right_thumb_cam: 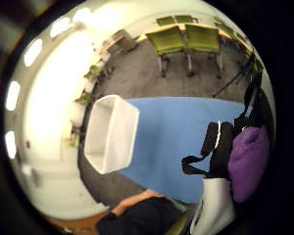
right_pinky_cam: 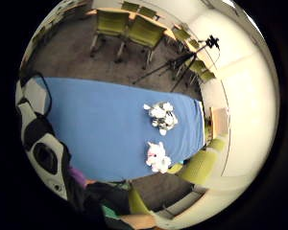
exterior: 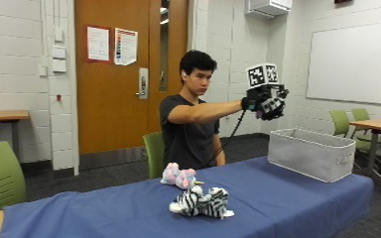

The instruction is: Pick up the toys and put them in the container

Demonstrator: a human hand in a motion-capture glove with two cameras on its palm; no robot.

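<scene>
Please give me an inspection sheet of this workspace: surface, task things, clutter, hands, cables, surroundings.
Surface: table covered with a blue cloth.
Job's things: zebra toy and pink toy lie on the cloth, apart from each other; grey bin stands at the other end of the table; purple toy is in the right hand.
Clutter: nothing seen.
Hands: right hand is raised above the table beside the bin and grips the purple toy; the other hand is not seen.
Cables: left out of this sheet.
Surroundings: green chairs, tripod, whiteboard, wooden door.
</scene>
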